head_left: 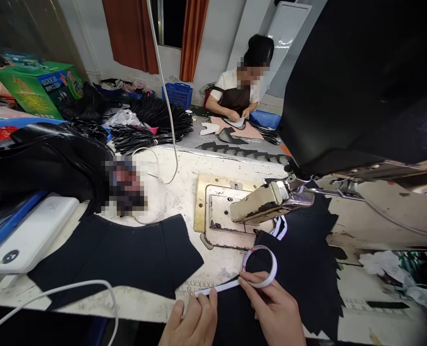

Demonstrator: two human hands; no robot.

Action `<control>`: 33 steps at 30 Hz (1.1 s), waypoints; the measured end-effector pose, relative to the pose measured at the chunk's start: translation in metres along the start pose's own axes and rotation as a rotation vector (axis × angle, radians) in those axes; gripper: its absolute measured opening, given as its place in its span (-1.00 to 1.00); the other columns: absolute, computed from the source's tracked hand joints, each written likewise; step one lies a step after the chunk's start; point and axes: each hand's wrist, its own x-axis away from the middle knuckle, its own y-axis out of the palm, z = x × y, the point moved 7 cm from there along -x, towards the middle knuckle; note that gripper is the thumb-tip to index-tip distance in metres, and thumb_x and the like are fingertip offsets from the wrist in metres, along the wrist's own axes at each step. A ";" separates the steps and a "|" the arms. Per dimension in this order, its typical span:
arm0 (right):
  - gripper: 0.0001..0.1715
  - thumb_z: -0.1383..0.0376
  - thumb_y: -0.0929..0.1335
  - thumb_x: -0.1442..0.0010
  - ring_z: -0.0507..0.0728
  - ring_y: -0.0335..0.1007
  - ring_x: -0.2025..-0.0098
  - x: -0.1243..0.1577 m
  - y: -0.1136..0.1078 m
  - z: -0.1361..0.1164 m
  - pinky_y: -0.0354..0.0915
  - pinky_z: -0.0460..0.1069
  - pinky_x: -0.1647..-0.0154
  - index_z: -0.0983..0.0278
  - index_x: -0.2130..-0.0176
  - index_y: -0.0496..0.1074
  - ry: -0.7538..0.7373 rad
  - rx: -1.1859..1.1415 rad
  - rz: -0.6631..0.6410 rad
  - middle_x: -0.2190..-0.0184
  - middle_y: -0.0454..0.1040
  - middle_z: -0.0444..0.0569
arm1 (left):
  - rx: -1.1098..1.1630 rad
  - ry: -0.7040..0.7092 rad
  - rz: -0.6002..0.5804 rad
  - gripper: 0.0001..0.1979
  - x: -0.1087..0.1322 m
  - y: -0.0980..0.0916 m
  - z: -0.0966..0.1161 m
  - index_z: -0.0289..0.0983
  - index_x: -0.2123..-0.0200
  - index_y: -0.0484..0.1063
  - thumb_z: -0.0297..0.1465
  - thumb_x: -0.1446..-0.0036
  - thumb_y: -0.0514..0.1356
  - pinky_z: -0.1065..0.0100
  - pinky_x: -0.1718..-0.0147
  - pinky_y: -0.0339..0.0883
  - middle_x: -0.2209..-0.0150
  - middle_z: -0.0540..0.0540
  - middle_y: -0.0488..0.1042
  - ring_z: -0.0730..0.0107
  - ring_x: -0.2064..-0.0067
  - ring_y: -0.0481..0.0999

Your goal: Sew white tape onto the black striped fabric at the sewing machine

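Observation:
A small roll of white tape [274, 267] is pinched in my right hand [276, 307], its loop standing up above the fingers. From it a narrow strip runs left along the upper edge of a black fabric piece [235, 315]. My left hand [193, 321] has its fingers together on the far end of that strip, at the fabric's edge. Just beyond both hands stands a sewing machine [256, 204] with a worn cream arm and a brass-coloured plate. Black cut pieces [307, 259] lie stacked to the right, with white strips [279, 228] near the machine.
Another black fabric piece [123, 254] lies left on the white table [177, 163]. A white power bank [33, 235] with a cable and black glossy material [51, 163] are beside it. Across the table a co-worker [235, 93] handles cut pieces. A dark machine head [360, 86] overhangs the right.

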 end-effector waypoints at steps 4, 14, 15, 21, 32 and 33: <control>-0.77 0.12 0.46 -0.09 0.02 0.34 0.71 -0.002 0.002 -0.004 0.28 -0.12 0.79 0.21 0.35 0.67 -0.031 0.047 0.004 0.39 0.60 0.02 | -0.029 0.033 -0.023 -0.72 0.000 0.001 0.003 -0.28 0.04 0.50 -0.46 -0.20 0.13 0.21 0.21 0.13 0.23 -0.05 0.49 0.28 0.16 0.32; -0.62 -0.03 0.42 -0.14 0.07 0.45 0.58 -0.008 0.005 -0.007 0.42 -0.12 0.54 0.18 0.38 0.67 -0.076 0.155 -0.002 0.43 0.59 0.00 | 0.012 -0.042 -0.007 -0.72 -0.001 -0.004 -0.003 -0.25 0.05 0.50 -0.46 -0.22 0.08 0.24 0.22 0.18 0.19 0.04 0.57 0.33 0.16 0.37; -0.60 -0.04 0.41 -0.15 0.06 0.41 0.60 -0.009 0.006 -0.006 0.39 -0.11 0.58 0.19 0.38 0.66 -0.072 0.156 -0.010 0.45 0.58 0.00 | 0.018 -0.064 0.003 -0.70 -0.004 -0.004 0.000 -0.26 0.06 0.50 -0.47 -0.22 0.05 0.25 0.20 0.19 0.18 0.01 0.57 0.32 0.13 0.38; -0.52 -0.09 0.40 -0.12 0.12 0.44 0.50 -0.010 0.011 0.003 0.40 -0.05 0.49 0.24 0.37 0.66 0.019 0.078 -0.116 0.44 0.52 0.06 | 0.047 -0.041 0.150 -0.70 -0.017 0.017 0.052 -0.35 0.07 0.50 -0.46 -0.15 0.11 0.22 -0.09 0.23 0.00 -0.15 0.54 0.12 -0.10 0.42; -0.85 0.21 0.45 -0.16 0.12 0.49 0.34 -0.039 -0.005 -0.010 0.39 -0.06 0.31 0.18 0.28 0.65 -0.146 -0.021 -0.279 0.40 0.52 -0.03 | -0.039 -0.025 0.216 -0.61 0.005 0.012 0.038 -0.30 0.13 0.56 -0.54 -0.28 -0.08 0.29 0.02 0.25 0.06 -0.10 0.53 0.28 -0.05 0.41; -0.86 0.24 0.44 -0.18 0.12 0.51 0.32 -0.041 -0.004 -0.012 0.41 -0.06 0.28 0.17 0.26 0.65 -0.208 0.008 -0.248 0.39 0.54 -0.03 | -0.035 -0.052 0.217 -0.60 0.003 0.011 0.037 -0.28 0.13 0.56 -0.54 -0.28 -0.09 0.29 0.06 0.24 0.08 -0.09 0.53 0.31 -0.03 0.41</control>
